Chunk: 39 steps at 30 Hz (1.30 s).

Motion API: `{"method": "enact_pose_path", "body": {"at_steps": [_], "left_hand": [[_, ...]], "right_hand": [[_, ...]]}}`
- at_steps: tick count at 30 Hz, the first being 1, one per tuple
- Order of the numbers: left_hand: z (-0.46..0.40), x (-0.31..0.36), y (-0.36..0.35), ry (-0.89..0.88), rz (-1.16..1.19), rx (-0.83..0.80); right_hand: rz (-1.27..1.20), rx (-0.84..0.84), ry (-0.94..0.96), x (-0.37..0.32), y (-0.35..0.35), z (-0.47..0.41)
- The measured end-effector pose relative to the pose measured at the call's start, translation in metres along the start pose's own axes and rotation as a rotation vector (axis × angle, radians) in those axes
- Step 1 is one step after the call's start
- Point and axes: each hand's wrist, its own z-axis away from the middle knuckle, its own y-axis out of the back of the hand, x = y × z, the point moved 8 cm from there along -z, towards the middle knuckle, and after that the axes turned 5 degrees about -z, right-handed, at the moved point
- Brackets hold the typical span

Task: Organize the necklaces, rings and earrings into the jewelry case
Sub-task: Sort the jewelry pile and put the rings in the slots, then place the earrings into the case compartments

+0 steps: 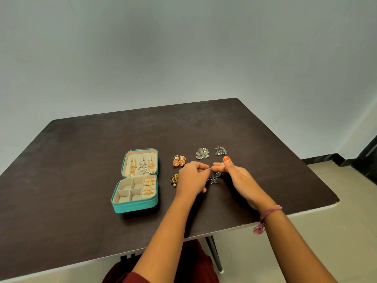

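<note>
Pinched between both hands, left hand (192, 176) and right hand (234, 172), a small dark silver earring (213, 177) hovers right of the open teal jewelry case (134, 207). Necklaces and gold rings (149, 186) look stowed; four earring pairs around the grip remain.

Teal jewelry case (134, 207), cream lining; dark brown table (81, 160); possibly silver-grey earrings (202, 153).

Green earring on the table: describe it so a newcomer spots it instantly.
Start at the teal case lying open on the dark table. Just right of its lower tray, beside the left hand, lies the green earring. It alone is green and gold with a pale bead hanging; the pair above is orange, the rest silver-grey.
</note>
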Motion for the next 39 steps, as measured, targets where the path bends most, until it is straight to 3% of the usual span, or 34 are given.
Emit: {"method": "enact_pose_path", "body": {"at_steps": [5,19,31,39], "left_hand": [[0.0,0.006,0.001,-0.058,-0.091,0.004],[-0.005,0.003,-0.001,0.012,-0.149,-0.031],[-0.025,0.017,0.07,-0.031,-0.156,0.05],[-0.051,0.014,0.11,-0.026,-0.289,0.05]], "right_hand": [[-0.001,0.007,0.0,-0.001,0.001,0.001],[0.021,0.02,-0.025,-0.001,0.003,0.003],[0.038,0.084,-0.089,-0.007,-0.001,0.003],[0.103,0.193,0.096,-0.051,-0.012,-0.02]]}}
